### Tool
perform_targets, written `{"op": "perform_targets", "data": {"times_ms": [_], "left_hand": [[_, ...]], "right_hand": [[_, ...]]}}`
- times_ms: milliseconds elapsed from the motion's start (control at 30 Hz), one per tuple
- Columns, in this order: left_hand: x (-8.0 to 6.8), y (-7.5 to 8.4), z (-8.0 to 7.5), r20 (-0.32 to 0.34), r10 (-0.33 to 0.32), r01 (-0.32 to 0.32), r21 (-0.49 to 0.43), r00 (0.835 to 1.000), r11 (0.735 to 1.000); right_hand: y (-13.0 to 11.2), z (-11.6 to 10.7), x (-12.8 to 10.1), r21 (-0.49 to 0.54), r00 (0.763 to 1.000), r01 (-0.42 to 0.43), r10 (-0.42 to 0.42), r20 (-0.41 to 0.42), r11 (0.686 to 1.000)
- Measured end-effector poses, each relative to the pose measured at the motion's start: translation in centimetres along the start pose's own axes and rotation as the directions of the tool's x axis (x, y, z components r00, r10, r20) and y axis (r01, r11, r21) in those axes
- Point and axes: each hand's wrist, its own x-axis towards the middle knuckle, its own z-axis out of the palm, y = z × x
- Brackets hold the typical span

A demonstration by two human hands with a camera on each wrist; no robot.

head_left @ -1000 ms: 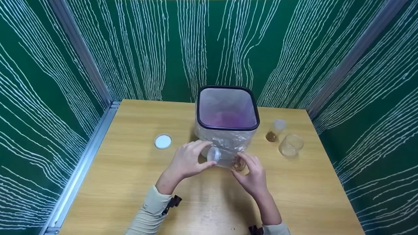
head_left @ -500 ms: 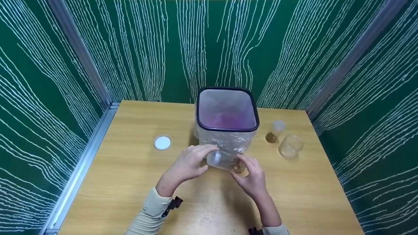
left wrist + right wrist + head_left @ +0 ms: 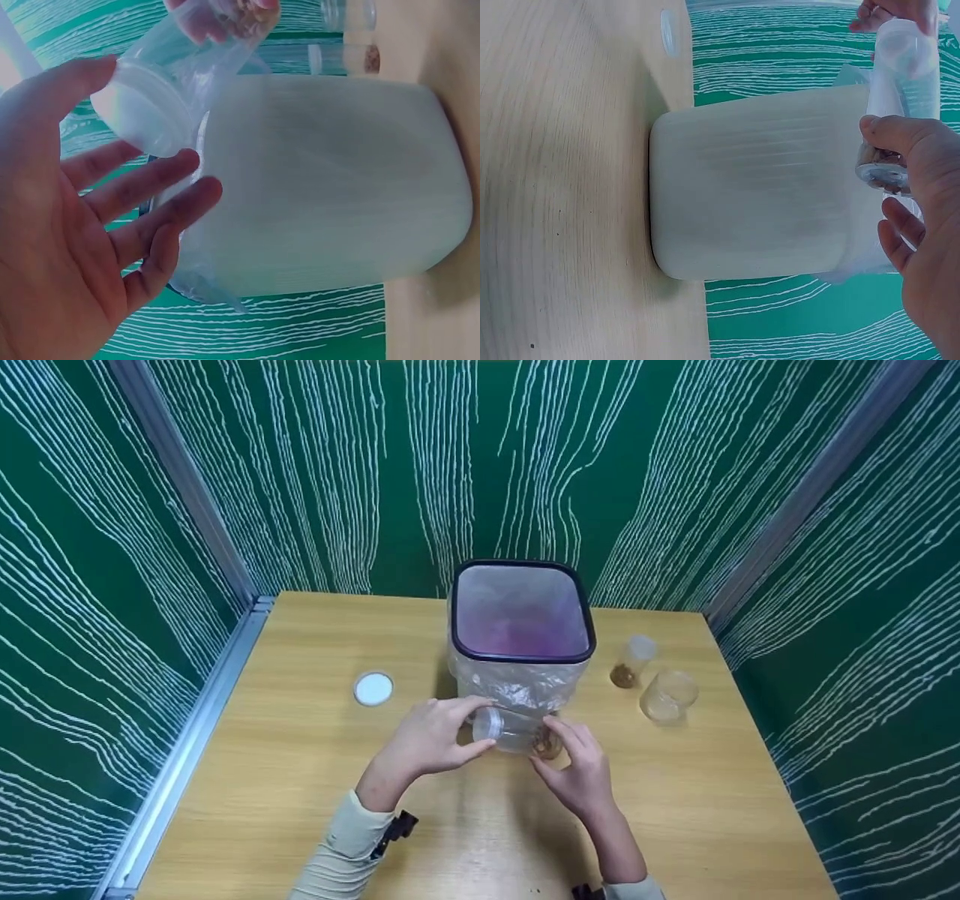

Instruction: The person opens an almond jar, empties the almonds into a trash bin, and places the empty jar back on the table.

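Note:
A clear plastic jar (image 3: 519, 732) with brown pieces at its base is held nearly on its side, in front of a bin. Its pale translucent lid (image 3: 142, 109) faces left. My left hand (image 3: 429, 739) pinches the lid's edge between thumb and forefinger; the other fingers spread apart in the left wrist view. My right hand (image 3: 576, 769) grips the base end, its thumb across the jar wall in the right wrist view. The brown pieces (image 3: 885, 161) gather at that end. The jar is off the table.
A bin (image 3: 517, 657) with a black rim and plastic liner stands just beyond the hands. To its right are a small lidded jar (image 3: 632, 661) with brown contents and a clear open-looking jar (image 3: 667, 695). A round white lid (image 3: 373, 688) lies left on the wooden table (image 3: 300, 645).
My left thumb drew back from the lid half a second ago and now presses its edge again. My right hand and the jar stay nearly in place.

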Motion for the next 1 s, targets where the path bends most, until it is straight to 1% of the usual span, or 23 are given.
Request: {"op": "perform_targets", "data": {"times_ms": [67, 167, 267, 400, 533, 767, 900, 1000], "left_hand": [[-0.08, 0.03, 0.08, 0.002, -0.023, 0.023, 0.007, 1.0, 1.0], [-0.32, -0.1, 0.3, -0.013, -0.029, 0.029, -0.001, 1.0, 1.0], [-0.61, -0.29, 0.35, -0.021, 0.005, -0.006, -0.033, 1.0, 0.999], [-0.81, -0.35, 0.13, -0.001, 0.058, -0.058, -0.075, 0.998, 0.995], [-0.81, -0.31, 0.02, 0.0, 0.078, -0.078, -0.092, 0.997, 0.993], [-0.37, -0.24, 0.05, -0.062, 0.11, -0.115, -0.086, 0.992, 0.99], [-0.49, -0.35, 0.3, -0.064, 0.106, -0.111, -0.093, 0.992, 0.989], [-0.74, -0.39, 0.48, -0.047, 0.074, -0.078, -0.091, 0.996, 0.993]], "right_hand": [[0.02, 0.05, -0.05, 0.004, 1.0, 0.005, -0.005, -0.005, 1.0], [0.05, 0.11, -0.2, 0.011, 1.0, 0.006, -0.006, -0.014, 1.0], [0.07, 0.18, -0.35, 0.017, 1.0, 0.001, -0.001, -0.013, 1.0], [0.03, 0.21, -0.44, 0.026, 1.0, -0.003, 0.004, -0.018, 1.0], [-0.01, 0.15, -0.32, 0.031, 1.0, -0.005, 0.006, -0.019, 0.999], [0.13, 0.15, -0.06, 0.018, 1.0, -0.008, 0.008, -0.007, 1.0], [0.08, 0.14, -0.31, 0.013, 1.0, -0.002, 0.002, -0.007, 1.0], [0.03, 0.11, -0.45, 0.007, 1.0, 0.0, 0.0, 0.0, 1.0]]}}
